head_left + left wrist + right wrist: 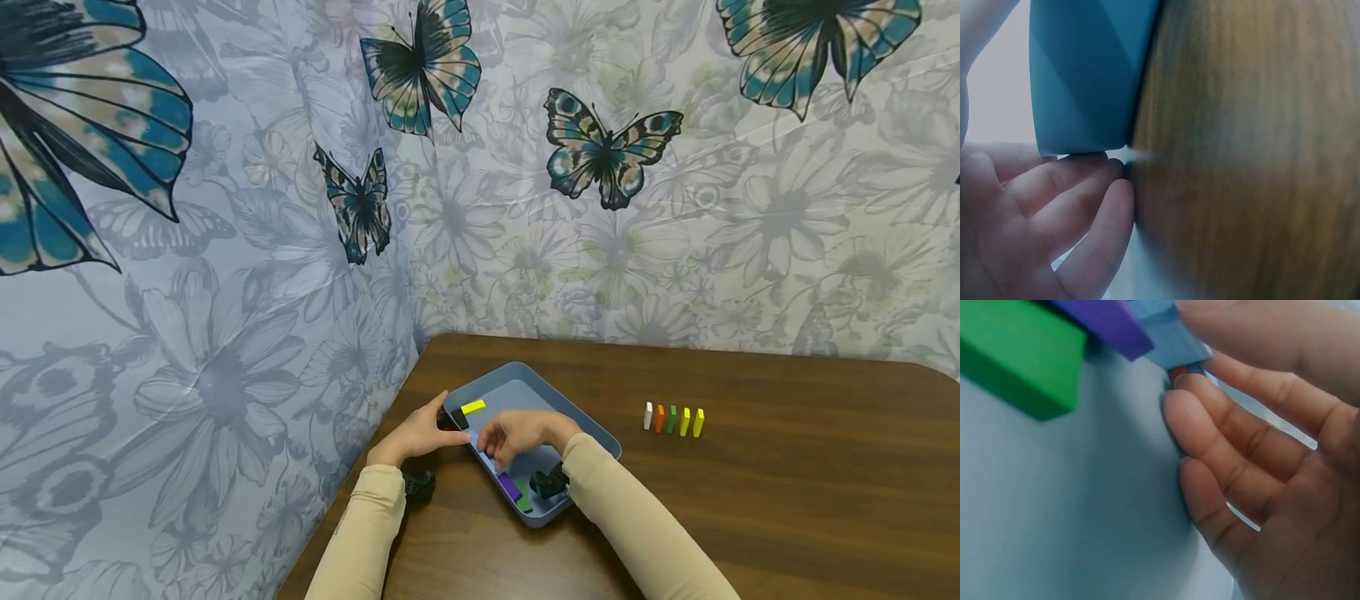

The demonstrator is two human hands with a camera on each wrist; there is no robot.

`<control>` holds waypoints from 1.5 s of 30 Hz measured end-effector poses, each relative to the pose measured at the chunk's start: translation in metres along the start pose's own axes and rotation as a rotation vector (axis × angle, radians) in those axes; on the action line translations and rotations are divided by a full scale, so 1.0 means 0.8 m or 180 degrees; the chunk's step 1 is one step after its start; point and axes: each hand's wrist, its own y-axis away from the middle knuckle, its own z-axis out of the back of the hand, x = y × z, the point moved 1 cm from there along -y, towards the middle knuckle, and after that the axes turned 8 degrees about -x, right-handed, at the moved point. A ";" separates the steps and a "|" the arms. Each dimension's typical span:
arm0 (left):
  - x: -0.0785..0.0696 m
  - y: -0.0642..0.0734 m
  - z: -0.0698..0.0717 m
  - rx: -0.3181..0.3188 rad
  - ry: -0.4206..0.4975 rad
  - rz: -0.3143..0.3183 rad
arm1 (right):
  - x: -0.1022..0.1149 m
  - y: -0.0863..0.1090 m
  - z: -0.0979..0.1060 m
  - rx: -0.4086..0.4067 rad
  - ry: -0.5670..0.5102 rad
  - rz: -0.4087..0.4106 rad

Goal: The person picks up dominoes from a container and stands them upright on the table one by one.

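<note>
- Butterfly wallpaper (498,262) is covering the walls behind a brown wooden table (787,475).
- Left hand (420,431) is touching the side of a blue-grey tray (517,393), its fingers loosely extended.
- Right hand (521,432) is pinching a light-blue block (1175,342) between thumb and finger at the tray's left wall.
- A purple block (509,486) and a green block (525,500) are lying nearby in the tray.
- Five blocks (672,420) are standing in a row right of the tray.

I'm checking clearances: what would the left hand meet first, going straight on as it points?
The tray: the left hand is right at its side and seems already to touch it.
</note>
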 end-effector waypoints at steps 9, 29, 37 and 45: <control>0.001 0.003 -0.002 0.0021 0.0003 0.0036 | -0.002 -0.003 -0.004 0.0117 0.0054 -0.0054; -0.003 0.001 0.000 0.0032 0.0018 0.0009 | 0.005 0.002 -0.002 -0.0104 0.0352 -0.0036; -0.002 -0.001 0.001 0.0014 0.0022 -0.0003 | 0.008 0.004 0.000 -0.0129 0.0252 0.0056; -0.002 0.000 0.001 0.0043 0.0022 -0.0008 | 0.007 0.003 -0.001 -0.0177 0.0099 0.0214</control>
